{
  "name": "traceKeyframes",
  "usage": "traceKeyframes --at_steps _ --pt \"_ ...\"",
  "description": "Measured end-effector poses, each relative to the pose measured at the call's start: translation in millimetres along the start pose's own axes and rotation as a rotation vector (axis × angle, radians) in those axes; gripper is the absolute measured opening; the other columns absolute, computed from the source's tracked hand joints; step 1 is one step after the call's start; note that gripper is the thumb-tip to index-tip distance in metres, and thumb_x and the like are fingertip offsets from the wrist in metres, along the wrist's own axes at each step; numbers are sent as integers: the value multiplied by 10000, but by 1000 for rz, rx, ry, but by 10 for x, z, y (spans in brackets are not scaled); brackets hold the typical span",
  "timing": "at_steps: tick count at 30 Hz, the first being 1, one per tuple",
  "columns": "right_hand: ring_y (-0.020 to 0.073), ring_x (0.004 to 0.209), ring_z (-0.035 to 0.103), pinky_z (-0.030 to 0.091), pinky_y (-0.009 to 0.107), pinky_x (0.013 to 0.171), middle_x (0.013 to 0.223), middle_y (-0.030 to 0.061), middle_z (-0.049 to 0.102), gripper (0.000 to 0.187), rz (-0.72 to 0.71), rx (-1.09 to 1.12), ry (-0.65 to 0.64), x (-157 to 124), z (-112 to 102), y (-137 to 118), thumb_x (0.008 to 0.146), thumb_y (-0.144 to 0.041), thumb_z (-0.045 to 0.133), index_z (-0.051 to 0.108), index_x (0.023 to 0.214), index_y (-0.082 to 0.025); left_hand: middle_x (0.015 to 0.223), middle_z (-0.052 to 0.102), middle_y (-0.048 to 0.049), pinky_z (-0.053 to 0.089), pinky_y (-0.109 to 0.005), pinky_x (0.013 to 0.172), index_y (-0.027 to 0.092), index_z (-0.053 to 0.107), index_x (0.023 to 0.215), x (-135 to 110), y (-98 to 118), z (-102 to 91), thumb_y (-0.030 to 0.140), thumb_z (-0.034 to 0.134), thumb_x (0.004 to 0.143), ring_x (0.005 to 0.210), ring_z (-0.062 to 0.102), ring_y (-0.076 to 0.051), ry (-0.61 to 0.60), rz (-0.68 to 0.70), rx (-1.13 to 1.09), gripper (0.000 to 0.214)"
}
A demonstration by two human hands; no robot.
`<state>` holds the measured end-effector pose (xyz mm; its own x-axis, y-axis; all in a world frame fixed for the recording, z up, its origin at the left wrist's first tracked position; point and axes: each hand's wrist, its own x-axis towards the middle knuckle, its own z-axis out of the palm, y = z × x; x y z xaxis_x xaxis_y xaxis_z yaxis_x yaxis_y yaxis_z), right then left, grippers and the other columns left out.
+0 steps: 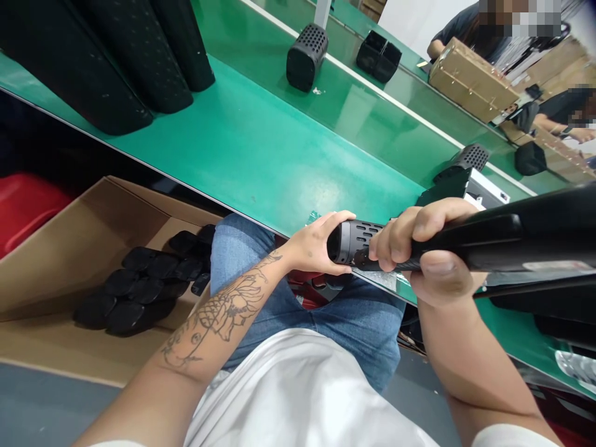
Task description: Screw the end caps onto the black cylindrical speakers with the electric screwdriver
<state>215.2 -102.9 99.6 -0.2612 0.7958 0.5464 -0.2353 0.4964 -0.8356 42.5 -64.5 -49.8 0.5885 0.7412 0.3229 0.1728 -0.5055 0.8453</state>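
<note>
My left hand (314,246) is curled round the round end of a dark grey perforated housing (361,234), thumb below and fingers above, just over my lap at the table edge. My right hand (433,248) is wrapped round a long black plastic body (526,230) that runs off to the right. Its near end meets the perforated housing by my right fingers. Whether the two are joined is hidden by those fingers.
A cardboard box (60,261) with several black blocks (139,292) stands at my left. Tall black bodies (116,62) stand on the green table (261,155). Perforated housings (307,56) sit along the belt. Across it, people work beside cardboard boxes (472,81).
</note>
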Motion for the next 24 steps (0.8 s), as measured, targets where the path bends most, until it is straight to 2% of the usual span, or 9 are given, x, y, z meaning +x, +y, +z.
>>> traceKeyframes --at_steps 5,7,10,12,14,16,19,22,24 --pt "186 489 647 602 355 497 694 -6 704 171 8 -50 -83 -71 2 15 877 -247 828 719 1008 -251 1570 577 -108 545 -474 1174 291 387 1604 -18 7 -30 494 940 722 1390 639 -331 16 5 24 1060" --pt "176 465 639 612 350 497 669 -24 687 200 -38 -74 -25 -94 11 -102 901 -355 838 711 1022 -258 1562 585 -122 531 -490 1196 277 386 1599 -64 33 -7 472 934 731 1399 636 -336 51 14 77 1045" --pt "159 412 591 611 353 475 615 -49 628 286 -161 -126 175 -102 -128 -364 912 -498 831 716 994 -249 1514 613 -166 490 -571 1238 251 398 1595 -249 136 196 460 946 725 1408 624 -388 219 27 261 1050" --pt "167 433 591 602 361 471 628 -41 629 265 -187 -243 394 -98 -396 -502 909 -471 827 728 999 -243 1550 572 -220 486 -640 1233 232 318 1666 -471 247 451 456 917 789 1460 579 -431 413 -35 391 1085" --pt "181 463 607 591 356 480 632 -40 630 218 -176 -444 677 -105 -786 -555 884 -398 840 727 995 -248 1630 481 -268 524 -698 1190 216 193 1744 -746 354 740 433 855 833 1507 536 -469 506 -58 427 1147" --pt "191 466 624 578 337 483 597 -45 621 211 -174 -643 914 -132 -1208 -520 833 -357 873 717 923 -248 1672 460 -275 601 -694 1118 218 148 1787 -990 420 979 368 772 842 1502 559 -487 445 -40 448 1142" --pt "193 500 664 574 314 517 595 -27 643 190 -168 -762 1031 -218 -1682 -382 859 -353 827 688 845 -224 1633 599 -149 714 -583 975 334 190 1794 -1087 464 1088 357 705 783 1382 695 -419 148 194 437 1135" --pt "202 512 678 589 329 550 594 -26 656 197 -112 -811 1055 -337 -1859 -255 878 -375 766 657 857 -213 1585 659 -79 648 -460 1153 344 509 1665 -749 568 866 224 711 762 1428 676 -320 -57 532 518 934" --pt "209 523 686 599 339 566 593 -25 663 218 -77 -808 1040 -402 -1868 -213 854 -392 771 649 868 -212 1642 609 -54 516 -474 1297 318 674 1502 -357 679 619 155 714 790 1542 568 -309 -86 609 629 732"
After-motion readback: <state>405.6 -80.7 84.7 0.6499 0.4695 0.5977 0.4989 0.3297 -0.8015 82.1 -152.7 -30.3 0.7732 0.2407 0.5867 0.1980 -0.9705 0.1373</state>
